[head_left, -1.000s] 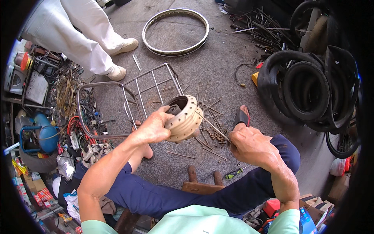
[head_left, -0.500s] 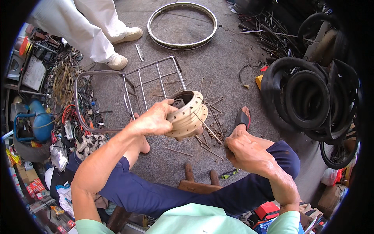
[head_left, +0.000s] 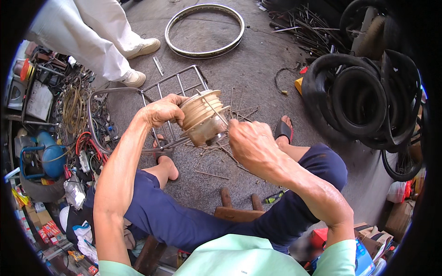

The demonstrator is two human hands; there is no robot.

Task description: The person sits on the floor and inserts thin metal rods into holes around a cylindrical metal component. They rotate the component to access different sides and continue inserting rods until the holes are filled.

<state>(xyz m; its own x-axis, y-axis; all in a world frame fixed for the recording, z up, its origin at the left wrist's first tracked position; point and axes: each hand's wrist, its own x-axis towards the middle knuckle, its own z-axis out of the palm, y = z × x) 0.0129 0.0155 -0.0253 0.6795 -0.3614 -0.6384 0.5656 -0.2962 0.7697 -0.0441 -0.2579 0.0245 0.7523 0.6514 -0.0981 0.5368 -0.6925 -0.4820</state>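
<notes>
Wheel hub (head_left: 197,112) just right of left grip (head_left: 164,111), its edge pinched there, spoke (head_left: 214,111) pinched in right grip (head_left: 251,143)

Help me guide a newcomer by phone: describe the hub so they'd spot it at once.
Find the metal rack on the floor. By its right side in view, the left hand holds the hub. Unlike the thin rods scattered on the floor nearby, it is a chunky, cream-coloured, ribbed drum.
</notes>
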